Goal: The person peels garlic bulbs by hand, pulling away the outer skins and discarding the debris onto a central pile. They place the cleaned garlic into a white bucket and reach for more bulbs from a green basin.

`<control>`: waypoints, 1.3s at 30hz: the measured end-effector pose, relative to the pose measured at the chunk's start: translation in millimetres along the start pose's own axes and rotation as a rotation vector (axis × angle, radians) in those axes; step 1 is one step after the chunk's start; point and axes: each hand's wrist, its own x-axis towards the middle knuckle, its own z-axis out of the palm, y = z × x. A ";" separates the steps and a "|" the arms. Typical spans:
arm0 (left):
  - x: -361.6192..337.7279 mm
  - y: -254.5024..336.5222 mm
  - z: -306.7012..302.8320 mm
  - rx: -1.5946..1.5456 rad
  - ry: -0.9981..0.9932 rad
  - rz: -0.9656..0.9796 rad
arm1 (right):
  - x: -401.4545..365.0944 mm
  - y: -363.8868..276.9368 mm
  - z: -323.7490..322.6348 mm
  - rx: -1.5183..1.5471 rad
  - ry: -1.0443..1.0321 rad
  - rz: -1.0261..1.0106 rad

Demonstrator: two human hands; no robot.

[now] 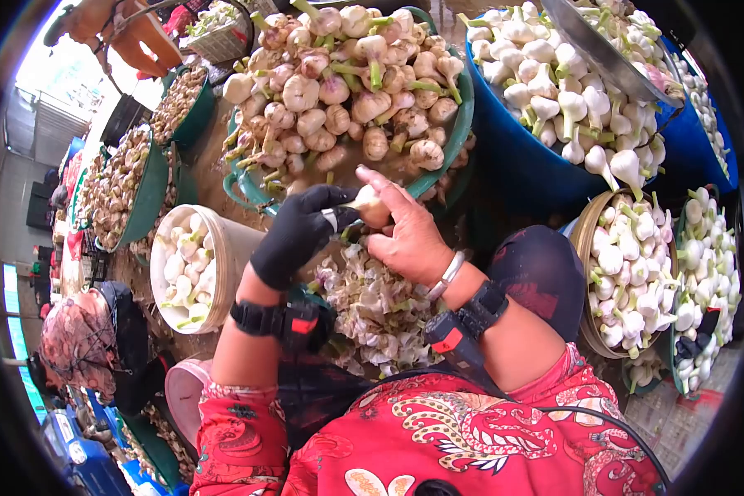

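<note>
- Black glove fabric covers the left hand (296, 238), whose fingers are curled together and pinch at the left end of a garlic bulb (371, 207). A small pale piece shows at the fingertips; I cannot tell what it is.
- Bare, the right hand (407, 241) is clamped on the same garlic bulb, with the thumb over the top and the fingers wrapped under it.
- That bulb sits between the two hands, in the middle of the scene, above a heap of garlic skins (374, 307) on the lap and just near of a green basin (460, 126).
- Piled in the green basin are brownish bulbs with green stalk stubs.
- Far right stands a blue tub (517, 161) heaped with clean white bulbs.
- To the right of the right forearm is a basket (585, 248), also full of white bulbs.
- Left of the gloved hand stands a white bucket (227, 244) holding white bulbs.
- A silver bangle (445, 277) circles the right wrist, and both forearms carry a black wrist unit (283, 320) with a red patch.
- The sleeves and chest of a red patterned top (438, 430) fill the near edge.
- Another person (78, 341) in a patterned head covering sits at the near left, well apart from the hands.
</note>
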 end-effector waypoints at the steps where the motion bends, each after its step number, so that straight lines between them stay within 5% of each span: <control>1: -17.9 12.0 9.0 -0.384 0.009 -0.127 | 1.5 14.1 3.5 -0.037 -0.042 -0.167; 4: -51.1 16.6 32.2 -0.717 0.147 -0.011 | -3.9 -2.5 2.1 0.098 -0.186 -0.046; 6: -60.1 5.9 42.6 -0.744 0.201 -0.008 | -10.6 -8.0 5.5 0.522 -0.233 0.263; 11: -69.5 -3.7 51.2 -0.742 0.346 0.011 | -21.9 -9.0 10.1 0.351 -0.267 0.022; 13: -69.8 1.4 54.7 -0.802 0.363 0.004 | -22.6 -20.2 1.6 -0.013 -0.233 -0.130; 18: -76.2 10.1 53.0 -0.589 0.360 0.005 | -26.6 -8.3 1.2 0.359 -0.297 0.190; 25: -82.1 16.7 53.9 -0.706 0.354 -0.097 | -26.9 -7.1 -2.4 0.745 -0.340 0.401; 28: -84.0 15.0 52.0 -0.432 0.305 0.109 | -27.7 -11.9 -0.1 0.693 -0.312 0.335; 30: -80.9 8.3 55.4 -0.759 0.320 -0.188 | -31.0 -4.1 3.9 0.674 -0.321 0.366; 31: -81.7 7.5 55.5 -0.760 0.321 -0.187 | -32.9 -1.5 5.7 0.654 -0.326 0.397; 34: -85.5 1.7 54.7 -0.698 0.353 -0.170 | -29.1 2.1 -0.7 0.810 -0.467 0.527; 36: -86.7 -11.7 53.4 -0.108 0.371 -0.063 | -24.3 3.5 -7.1 0.932 -0.668 0.743; 37: -85.5 -15.9 53.5 -0.107 0.376 -0.063 | -22.8 13.4 -7.9 0.994 -0.710 0.857; 39: -82.8 -17.8 53.4 0.380 0.417 0.283 | -20.9 0.2 -13.3 1.014 -0.790 1.019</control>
